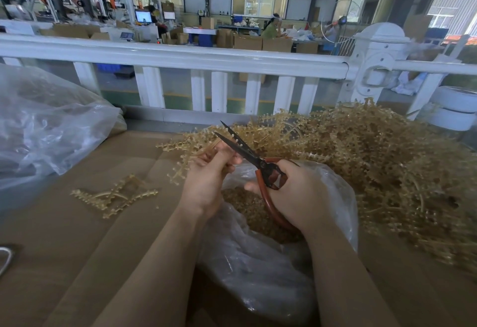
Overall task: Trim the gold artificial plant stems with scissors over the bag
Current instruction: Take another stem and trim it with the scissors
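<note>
Two bare forearms reach up from the bottom edge toward the middle of the cardboard-covered table (77, 223). At their ends, the left hand (206, 182) curls its fingers around a gold stem (180, 169), pinching it near the base so the studded branches fan out to the left. The right hand (291, 195) grips the red handles of the scissors (247, 153), whose dark blades stand parted and point up and left, just beside the left fingertips. Both hands are close together, nearly touching, directly above a clear plastic bag (258, 262) whose open mouth shows a brown heap of trimmings (247, 207) inside. To the right of the bag lies a big tangled pile of gold stems (374, 161), stretching to the picture's right side. To the left, on bare cardboard and well apart from the hands, lies a small cluster of cut stems (116, 196). Farther left sits a second, crumpled plastic bag (46, 130). Behind the table runs a white railing (180, 60), and beyond it a workshop with cardboard boxes and seated workers, too small to tell in detail.
</note>
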The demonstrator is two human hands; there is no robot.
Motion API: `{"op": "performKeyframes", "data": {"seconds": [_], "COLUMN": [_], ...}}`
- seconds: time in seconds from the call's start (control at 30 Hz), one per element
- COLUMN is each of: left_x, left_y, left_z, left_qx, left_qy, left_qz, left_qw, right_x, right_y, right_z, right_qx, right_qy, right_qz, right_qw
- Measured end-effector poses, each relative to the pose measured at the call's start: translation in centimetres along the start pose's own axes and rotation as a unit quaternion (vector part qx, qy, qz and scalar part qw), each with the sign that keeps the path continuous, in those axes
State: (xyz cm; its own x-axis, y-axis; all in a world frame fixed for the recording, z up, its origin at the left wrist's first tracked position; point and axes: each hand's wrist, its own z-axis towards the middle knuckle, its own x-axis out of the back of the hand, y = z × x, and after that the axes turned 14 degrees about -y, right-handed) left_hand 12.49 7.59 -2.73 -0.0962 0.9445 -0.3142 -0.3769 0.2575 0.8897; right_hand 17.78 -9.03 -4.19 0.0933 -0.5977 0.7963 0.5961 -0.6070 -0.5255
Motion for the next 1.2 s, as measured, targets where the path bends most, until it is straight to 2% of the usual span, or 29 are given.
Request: {"op": "performKeyframes", "data": {"seconds": [0.87, 1.2], "left_x": [-0.32, -0.23], "left_y": [0.30, 0.17], "left_z": [-0.16, 0.05], "left_qx": [0.033, 0.046], "left_qy": [-0.003, -0.006], "left_qz": [-0.021, -0.049], "left_qw": [0.999, 0.998], "right_x": [0.02, 0.02], "right_y": [0.01, -0.02], "right_z": [0.05, 0.20], "right_qx": [-0.011, -0.009], "right_qy": [-0.009, -0.020], "right_qz": [-0.011, 0.019], "right_qw": [1.000, 1.000]}}
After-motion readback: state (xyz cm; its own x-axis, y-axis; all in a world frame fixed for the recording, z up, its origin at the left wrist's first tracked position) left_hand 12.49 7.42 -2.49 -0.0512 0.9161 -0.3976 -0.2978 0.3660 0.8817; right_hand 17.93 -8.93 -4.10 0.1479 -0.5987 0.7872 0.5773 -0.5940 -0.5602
